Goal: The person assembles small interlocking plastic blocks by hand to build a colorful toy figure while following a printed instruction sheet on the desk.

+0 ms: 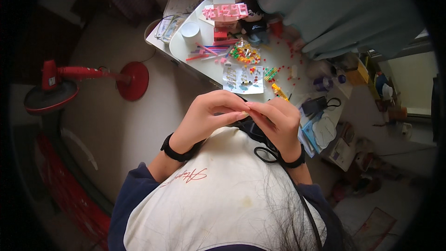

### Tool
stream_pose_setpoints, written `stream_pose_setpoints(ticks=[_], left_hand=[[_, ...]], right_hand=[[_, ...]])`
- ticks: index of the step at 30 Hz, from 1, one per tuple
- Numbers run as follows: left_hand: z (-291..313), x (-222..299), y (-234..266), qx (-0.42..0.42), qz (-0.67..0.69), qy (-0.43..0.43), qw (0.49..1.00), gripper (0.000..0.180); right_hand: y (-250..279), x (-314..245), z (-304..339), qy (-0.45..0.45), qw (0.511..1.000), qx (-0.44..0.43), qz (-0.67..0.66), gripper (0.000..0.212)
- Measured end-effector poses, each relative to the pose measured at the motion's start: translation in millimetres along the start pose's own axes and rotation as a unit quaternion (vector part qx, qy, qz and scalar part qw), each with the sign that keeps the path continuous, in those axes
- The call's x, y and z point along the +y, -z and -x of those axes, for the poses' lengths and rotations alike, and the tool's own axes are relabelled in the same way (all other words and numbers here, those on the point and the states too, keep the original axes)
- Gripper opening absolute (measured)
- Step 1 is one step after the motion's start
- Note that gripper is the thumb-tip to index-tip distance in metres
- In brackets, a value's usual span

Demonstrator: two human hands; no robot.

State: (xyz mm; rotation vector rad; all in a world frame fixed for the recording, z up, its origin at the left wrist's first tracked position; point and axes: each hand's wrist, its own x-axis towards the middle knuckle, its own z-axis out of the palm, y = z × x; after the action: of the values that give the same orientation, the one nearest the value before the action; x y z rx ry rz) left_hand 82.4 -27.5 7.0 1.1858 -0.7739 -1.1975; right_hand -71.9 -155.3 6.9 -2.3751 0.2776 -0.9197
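Observation:
In front of my chest, my left hand (204, 111) and my right hand (278, 117) meet with their fingertips pinched together. A tiny yellowish bit shows between the fingertips, too small to name. Just beyond my hands, a printed sheet (230, 85) lies on the white table (218, 75). Past it is a heap of small red, yellow, green and white pieces (246, 53). To the right of the sheet lie a short green and yellow cluster (271, 73) and a joined yellow piece (279, 91).
Coloured sticks (213, 49), a white round container (190, 30), a pink beaded panel (226, 12) and a doll (254, 25) stand farther back. Red pieces are scattered rightward. A black pouch (315, 106) lies at the right. A red fan (132, 81) stands on the floor at left.

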Motion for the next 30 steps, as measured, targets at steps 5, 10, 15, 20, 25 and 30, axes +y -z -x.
stream_pose_setpoints(ticks=[5, 10, 15, 20, 25, 30], left_hand=[[-3.2, -1.3, -0.2, -0.027, 0.046, 0.012, 0.999, 0.015], [-1.0, 5.4, -6.2, -0.014, 0.052, 0.021, 0.998, 0.017], [4.0, 14.1, -12.4, 0.007, 0.03, -0.013, 0.999, 0.019], [11.1, 25.6, -13.1, -0.017, 0.023, -0.059, 0.998, 0.017], [12.0, 24.9, -14.6, -0.02, 0.005, -0.113, 0.993, 0.014], [14.8, 22.7, -18.3, -0.023, -0.016, -0.147, 0.989, 0.017]], right_hand=[[2.3, -0.5, 4.6, -0.075, 0.989, 0.005, -0.128, 0.021], [11.5, 7.1, 3.3, -0.113, 0.965, 0.035, -0.233, 0.021], [34.3, 17.3, -4.8, -0.119, 0.949, 0.068, -0.284, 0.02], [53.7, 9.9, -17.5, -0.089, 0.976, 0.038, -0.196, 0.021], [74.6, -6.0, -18.3, -0.057, 0.979, 0.004, -0.194, 0.022], [58.6, -31.7, -14.0, -0.075, 0.971, -0.029, -0.225, 0.023]])
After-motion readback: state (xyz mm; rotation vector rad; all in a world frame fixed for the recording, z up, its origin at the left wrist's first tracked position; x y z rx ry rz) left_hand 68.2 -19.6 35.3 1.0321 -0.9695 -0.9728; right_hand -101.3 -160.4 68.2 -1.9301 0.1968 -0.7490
